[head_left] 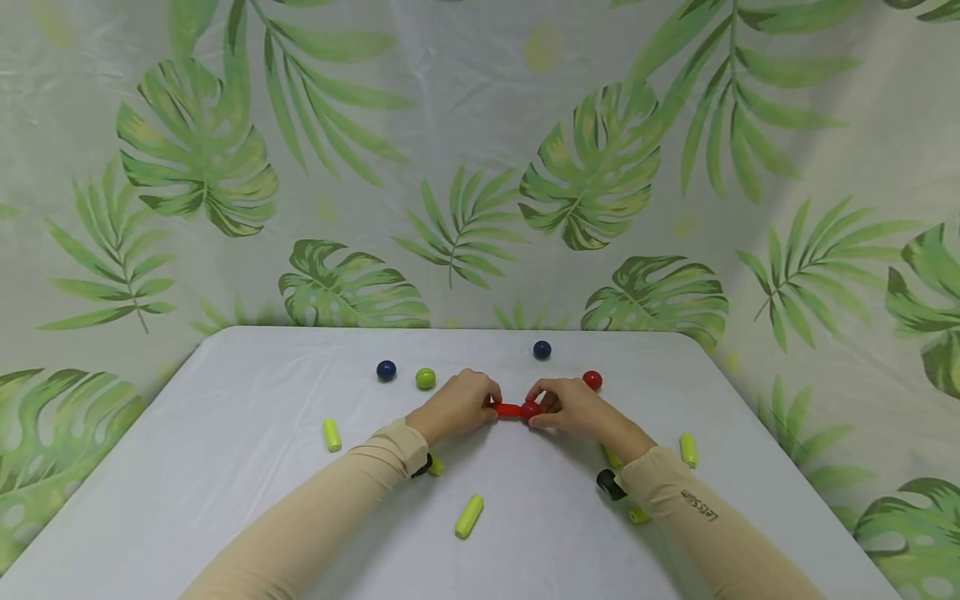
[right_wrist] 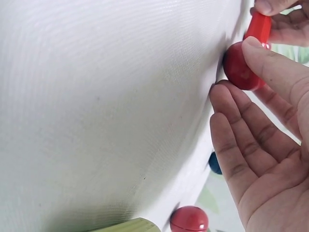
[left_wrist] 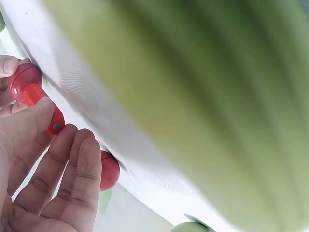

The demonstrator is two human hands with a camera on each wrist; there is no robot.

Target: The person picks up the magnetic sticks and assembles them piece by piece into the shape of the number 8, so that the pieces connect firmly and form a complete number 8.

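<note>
Near the middle of the white table, my left hand (head_left: 459, 403) pinches a short red stick (head_left: 509, 410) between thumb and fingers. My right hand (head_left: 576, 407) holds a dark red ball (head_left: 530, 411) at the stick's right end. Ball and stick meet end-on; whether they are joined, I cannot tell. From the left wrist, the stick (left_wrist: 57, 118) shows a small grey dot on its near end. Another red ball (left_wrist: 110, 170) lies behind the left fingers. In the right wrist view, thumb and fingertips press the ball (right_wrist: 237, 67) from both sides.
Farther back lie two navy balls (head_left: 386, 371), a lime green ball (head_left: 426, 378) and a red ball (head_left: 592, 380). Several yellow-green sticks (head_left: 469, 516) are scattered about, some partly hidden by the forearms. A leaf-patterned cloth (head_left: 480, 167) hangs behind the table (head_left: 247, 392).
</note>
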